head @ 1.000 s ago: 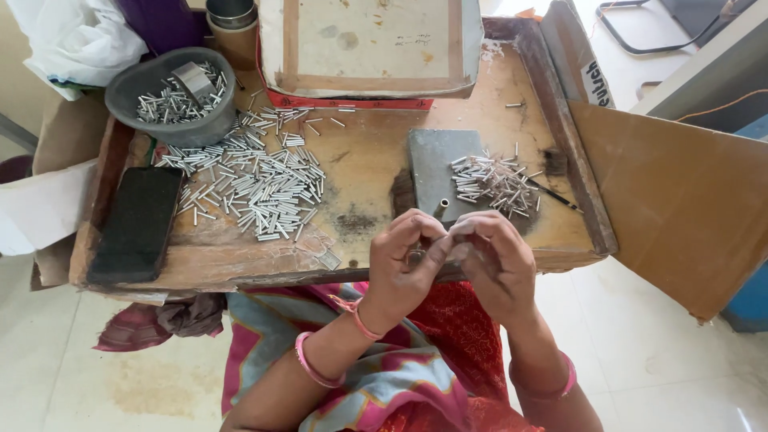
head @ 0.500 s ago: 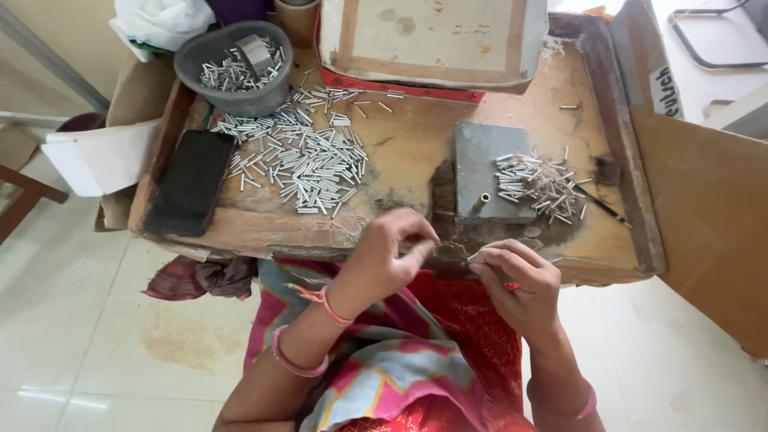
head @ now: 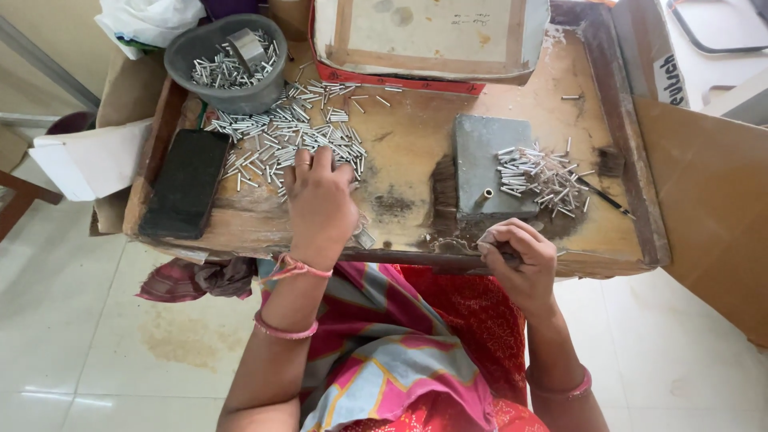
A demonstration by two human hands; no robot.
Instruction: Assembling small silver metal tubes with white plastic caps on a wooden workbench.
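Fingers of the left hand (head: 320, 204) lie spread, palm down, on the loose pile of small metal tubes (head: 280, 140), too many to count, on the wooden table (head: 408, 152). Fingers of the right hand (head: 518, 260) curl closed around a thin dark tool at the table's near edge. One grey slab (head: 484, 164) carries a second tube heap (head: 540, 172); one grey bowl (head: 228, 68) and one black block (head: 186, 182) sit left.
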